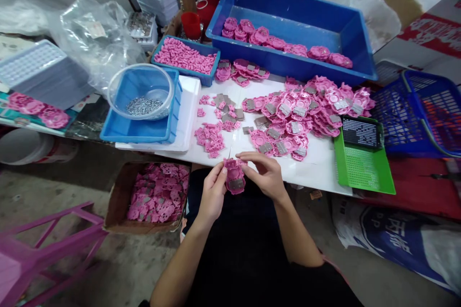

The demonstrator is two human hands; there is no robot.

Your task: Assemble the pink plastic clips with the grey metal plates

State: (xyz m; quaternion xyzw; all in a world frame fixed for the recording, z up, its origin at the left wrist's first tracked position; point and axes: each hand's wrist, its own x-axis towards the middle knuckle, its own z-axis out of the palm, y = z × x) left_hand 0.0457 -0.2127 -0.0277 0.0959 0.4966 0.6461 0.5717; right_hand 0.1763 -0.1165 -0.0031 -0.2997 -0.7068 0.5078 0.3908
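Fingers of your left hand [213, 191] and right hand [265, 175] pinch one pink part [234, 178] between them over your lap, near the white board's [317, 165] edge; loosen either pinch and its grey insert could drop to the floor.

Person: left hand [212, 194], right hand [264, 175] bare, no gloves, rings or watch; forearms uncovered; black garment [245, 254] over lap.

Pink part [234, 177]: matt plastic, grey metal plate inset. Table [324, 163]: smooth white. Far bin [356, 43]: glossy blue plastic. Near-left box [120, 196]: rough cardboard.
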